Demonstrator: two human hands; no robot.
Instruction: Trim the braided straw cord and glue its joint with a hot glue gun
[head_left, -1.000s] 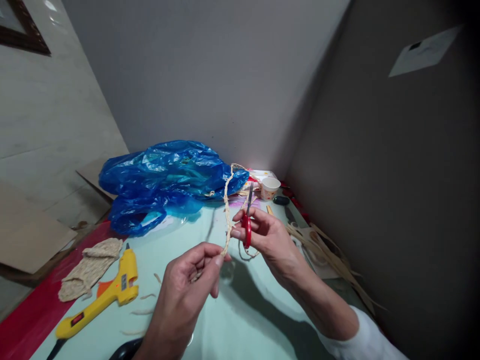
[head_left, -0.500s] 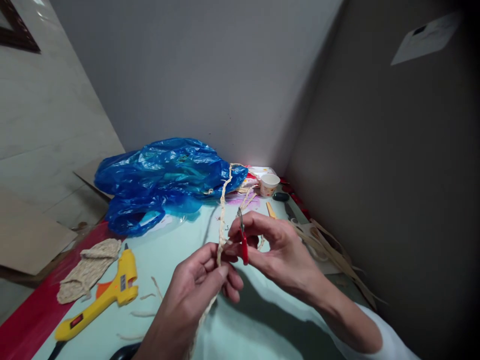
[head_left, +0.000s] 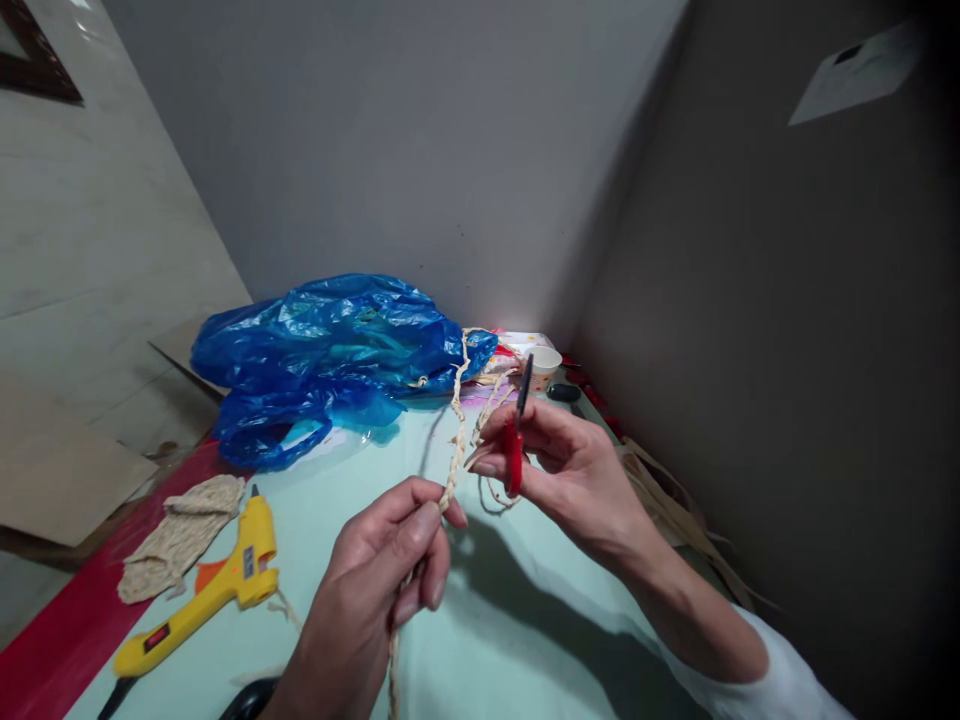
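Head view. The left hand (head_left: 375, 585) pinches a braided straw cord (head_left: 455, 440) between thumb and forefinger, the other fingers curled around it. The cord's long axis runs nearly upright and away from the person: from the pinch it rises toward the blue plastic bag (head_left: 322, 355) beyond both hands, and its lower part drops below the left hand out of the frame. The right hand (head_left: 570, 470), just right of the cord and slightly farther away, is closed on red-handled scissors (head_left: 516, 430); the blades point up and away, almost parallel to the cord, and appear shut. A thin loose strand loops under this hand. Left of the left hand, a yellow glue gun (head_left: 202, 595) lies on the pale green table (head_left: 525, 620), nozzle pointing away, beside a woven straw piece (head_left: 180, 535). Beyond the right hand stands a paper cup (head_left: 544, 362); flat straw strips (head_left: 675, 515) lie to its right.
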